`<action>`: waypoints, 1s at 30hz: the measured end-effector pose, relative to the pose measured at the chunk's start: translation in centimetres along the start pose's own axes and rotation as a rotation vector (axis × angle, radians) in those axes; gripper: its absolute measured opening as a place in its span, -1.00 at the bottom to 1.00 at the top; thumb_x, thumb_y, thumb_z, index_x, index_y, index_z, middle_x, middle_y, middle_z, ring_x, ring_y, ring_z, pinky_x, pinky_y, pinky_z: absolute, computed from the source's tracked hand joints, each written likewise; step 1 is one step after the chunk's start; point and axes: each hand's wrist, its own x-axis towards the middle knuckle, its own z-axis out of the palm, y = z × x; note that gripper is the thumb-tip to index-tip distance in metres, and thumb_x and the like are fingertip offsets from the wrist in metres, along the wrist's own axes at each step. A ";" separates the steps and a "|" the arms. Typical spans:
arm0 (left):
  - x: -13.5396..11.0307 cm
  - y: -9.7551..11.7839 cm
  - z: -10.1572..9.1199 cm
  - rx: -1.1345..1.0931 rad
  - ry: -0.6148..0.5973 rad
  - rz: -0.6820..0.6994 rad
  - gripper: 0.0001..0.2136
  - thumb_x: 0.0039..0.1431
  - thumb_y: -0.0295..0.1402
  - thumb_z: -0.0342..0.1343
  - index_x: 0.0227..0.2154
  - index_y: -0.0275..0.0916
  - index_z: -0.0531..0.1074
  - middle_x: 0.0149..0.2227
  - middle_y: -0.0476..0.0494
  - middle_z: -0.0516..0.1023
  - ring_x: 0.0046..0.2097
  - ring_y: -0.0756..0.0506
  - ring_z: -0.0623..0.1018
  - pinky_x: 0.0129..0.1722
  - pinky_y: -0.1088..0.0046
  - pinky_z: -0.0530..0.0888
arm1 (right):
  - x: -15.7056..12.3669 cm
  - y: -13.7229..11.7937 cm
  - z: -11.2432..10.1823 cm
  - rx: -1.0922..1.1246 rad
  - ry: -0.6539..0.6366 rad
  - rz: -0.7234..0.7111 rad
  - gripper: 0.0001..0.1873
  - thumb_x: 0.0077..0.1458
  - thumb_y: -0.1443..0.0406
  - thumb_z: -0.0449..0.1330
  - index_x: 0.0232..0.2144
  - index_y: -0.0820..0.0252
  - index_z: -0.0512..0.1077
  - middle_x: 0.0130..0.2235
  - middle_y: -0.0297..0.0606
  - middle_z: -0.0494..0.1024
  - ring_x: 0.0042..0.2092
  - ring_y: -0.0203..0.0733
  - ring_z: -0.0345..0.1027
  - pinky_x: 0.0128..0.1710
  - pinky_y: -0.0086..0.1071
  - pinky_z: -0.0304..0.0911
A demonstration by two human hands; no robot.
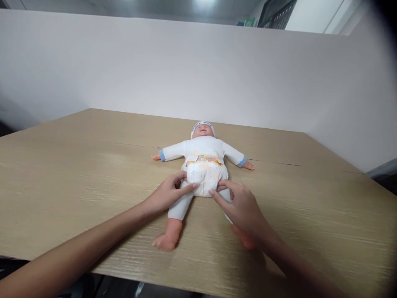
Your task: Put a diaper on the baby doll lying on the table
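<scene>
A baby doll [204, 145] lies on its back on the table, head away from me, arms spread and legs apart. It wears a white suit with blue cuffs and a printed headband. Around its hips sits a white diaper [203, 177] with an orange printed waistband. My left hand [170, 191] pinches the diaper's edge at the left leg opening, thumb on the front. At the other leg opening, my right hand [237, 200] grips the opposite edge between thumb and fingers. The right hand and forearm partly cover the doll's right-side leg and foot.
The wood-grain table [93, 186] stretches out on both sides of the doll. Behind it rises a plain white partition [173, 70]. The table's near edge runs just below the doll's feet.
</scene>
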 end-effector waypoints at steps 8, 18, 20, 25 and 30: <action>0.0 0.3 -0.2 0.015 -0.031 -0.007 -0.61 0.26 0.02 0.21 -0.09 -0.20 0.57 -0.10 -0.13 0.67 -0.07 -0.25 0.58 -0.09 0.25 0.48 | 0.3 0.2 0.1 0.131 -0.051 0.051 -0.83 0.23 0.13 0.29 -0.31 0.08 0.53 -0.21 -0.31 0.64 -0.09 -0.04 0.44 -0.03 -0.19 0.23; 0.2 0.4 -0.1 -0.002 -0.058 0.053 -0.66 0.27 -0.02 0.22 -0.08 -0.15 0.62 -0.05 -0.11 0.70 0.04 -0.31 0.60 0.04 0.21 0.50 | 0.3 0.0 -0.1 0.187 -0.078 0.066 -0.85 0.22 0.15 0.27 -0.34 0.07 0.51 -0.25 -0.32 0.63 -0.12 -0.05 0.46 -0.07 -0.23 0.27; 0.3 0.2 -0.1 0.000 -0.058 0.055 -0.66 0.26 -0.02 0.23 -0.11 -0.16 0.62 -0.04 -0.11 0.70 0.05 -0.31 0.59 0.07 0.18 0.49 | 0.3 -0.1 0.0 0.187 -0.071 0.068 -0.86 0.21 0.16 0.27 -0.34 0.07 0.51 -0.24 -0.32 0.63 -0.12 -0.05 0.45 -0.07 -0.23 0.27; 0.3 0.1 -0.1 -0.103 -0.047 -0.011 -0.67 0.26 -0.05 0.25 -0.07 -0.14 0.63 -0.01 -0.13 0.69 0.07 -0.31 0.58 0.11 0.15 0.47 | 0.6 0.4 0.1 0.278 -0.092 0.100 -0.79 0.22 0.11 0.27 -0.36 0.10 0.49 -0.32 -0.36 0.57 -0.25 -0.15 0.40 -0.22 -0.33 0.24; 0.7 -0.3 -0.3 -0.405 -0.122 -0.114 -0.63 0.26 0.00 0.24 -0.10 -0.19 0.62 -0.10 -0.21 0.69 -0.04 -0.27 0.61 0.00 0.16 0.54 | 1.4 1.5 0.0 0.468 -0.168 0.220 -0.65 0.16 -0.03 0.30 -0.38 0.12 0.47 -0.41 -0.42 0.46 -0.39 -0.27 0.25 -0.38 -0.40 0.13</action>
